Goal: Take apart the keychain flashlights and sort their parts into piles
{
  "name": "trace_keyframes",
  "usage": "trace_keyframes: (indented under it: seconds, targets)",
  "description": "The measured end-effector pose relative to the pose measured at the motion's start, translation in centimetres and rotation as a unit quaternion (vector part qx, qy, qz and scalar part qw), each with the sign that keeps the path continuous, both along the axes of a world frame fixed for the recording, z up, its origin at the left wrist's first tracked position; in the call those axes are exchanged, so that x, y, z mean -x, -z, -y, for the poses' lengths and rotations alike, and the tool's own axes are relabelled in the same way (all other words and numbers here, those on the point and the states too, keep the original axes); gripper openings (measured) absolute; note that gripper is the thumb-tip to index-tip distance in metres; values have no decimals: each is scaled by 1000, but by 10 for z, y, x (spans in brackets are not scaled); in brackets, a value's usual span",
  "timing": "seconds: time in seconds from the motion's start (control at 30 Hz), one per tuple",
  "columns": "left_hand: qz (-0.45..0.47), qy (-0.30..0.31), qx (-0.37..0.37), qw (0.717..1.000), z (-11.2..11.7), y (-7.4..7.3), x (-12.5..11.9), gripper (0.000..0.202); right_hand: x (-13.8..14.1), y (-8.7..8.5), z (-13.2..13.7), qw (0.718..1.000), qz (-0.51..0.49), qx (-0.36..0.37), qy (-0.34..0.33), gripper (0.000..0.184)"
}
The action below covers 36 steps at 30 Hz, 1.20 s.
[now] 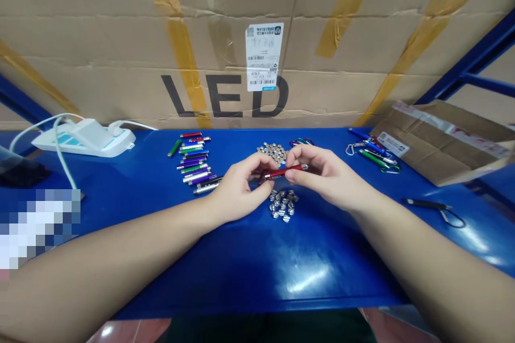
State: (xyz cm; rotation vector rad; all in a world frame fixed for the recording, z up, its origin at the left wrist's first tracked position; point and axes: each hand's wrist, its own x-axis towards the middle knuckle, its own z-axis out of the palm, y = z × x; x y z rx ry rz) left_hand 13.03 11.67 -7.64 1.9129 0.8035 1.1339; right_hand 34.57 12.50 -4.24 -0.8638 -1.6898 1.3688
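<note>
We are holding a red metal penlight [284,172] crosswise above the blue worktop [201,270], just over the middle of the table. Our right hand [328,177] is pinching the tube, its grip pressed together between thumb and fingers. Our left hand [238,188] is curling in at the tube's near end, and its grip is closing on it too. A loose heap of silver button cells [284,203] is lying just below the penlight, with a second heap [271,153] just beyond our hands. A row of coloured penlights [193,163] is lying to the left, and more penlights with carabiner clips [372,147] are lying to the right, beside a flattened cardboard box [442,142].
</note>
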Motion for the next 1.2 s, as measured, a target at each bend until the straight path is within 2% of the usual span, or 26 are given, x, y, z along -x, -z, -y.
trace_keyframes:
  seconds: [0.1,0.2,0.3,0.37,0.47,0.57,0.63,0.73,0.8,0.93,1.07,1.2]
  targets:
    - [-11,-6,-8,1000,0,-1,2,19,3,1,1,996,-74,29,45,25]
    - [-20,18,-21,999,2,-3,3,18,4,1,1,982,-149,104,50,25]
    - [-48,48,-87,994,4,-6,4,16,6,1,2,966,-178,186,29,30]
    - [-64,55,-147,986,7,-8,4,19,7,1,4,960,-175,216,23,37]
    - [-94,5,-211,973,10,-10,4,24,9,3,7,961,-152,230,7,43]
    - [-121,-51,-239,962,9,-9,6,30,11,5,10,966,-132,222,-27,30]
    - [-116,-44,-244,962,6,-8,7,30,11,5,10,967,-134,214,-42,24]
    - [-86,-23,-219,972,1,-7,10,15,9,5,7,965,-137,222,-37,23]
    - [-75,-37,-193,978,-1,-6,12,9,6,5,4,964,-138,227,-30,24]
    - [-36,-69,-120,990,-2,-4,12,12,-1,6,-2,964,-118,235,-34,28]
    - [-4,-61,-36,997,-4,3,11,16,-6,10,-8,964,-77,253,-32,29]
    - [37,-53,36,997,-6,7,12,16,-9,15,-15,969,-92,230,-1,33]
